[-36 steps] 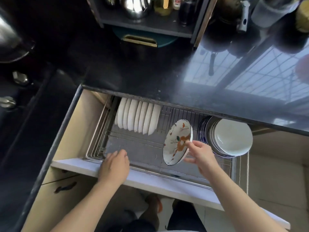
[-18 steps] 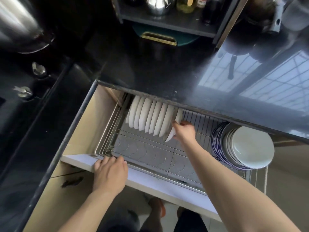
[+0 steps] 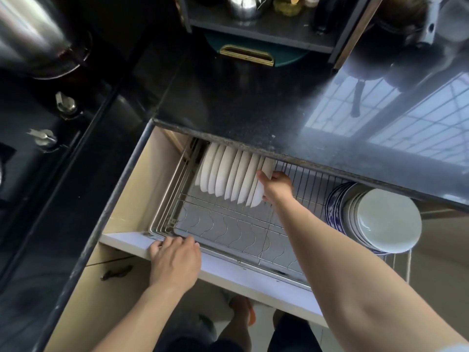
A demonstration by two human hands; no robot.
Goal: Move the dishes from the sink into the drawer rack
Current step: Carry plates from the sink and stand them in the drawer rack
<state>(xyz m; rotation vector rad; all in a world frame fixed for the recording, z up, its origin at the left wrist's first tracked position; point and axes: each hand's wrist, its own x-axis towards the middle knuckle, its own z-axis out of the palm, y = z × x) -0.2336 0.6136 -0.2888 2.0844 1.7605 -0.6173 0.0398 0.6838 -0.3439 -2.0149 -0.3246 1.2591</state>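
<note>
Now slotted upright, plate [image 3: 261, 184] sits in right hand [image 3: 276, 186] grip.

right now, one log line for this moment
right hand grips plate at row end | left hand rests on drawer front | drawer open

No legible text, label, brand, number or sign appears anywhere in view. The bottles [image 3: 289, 5] on the shelf at the top edge carry labels — too small and cropped to read.
</note>
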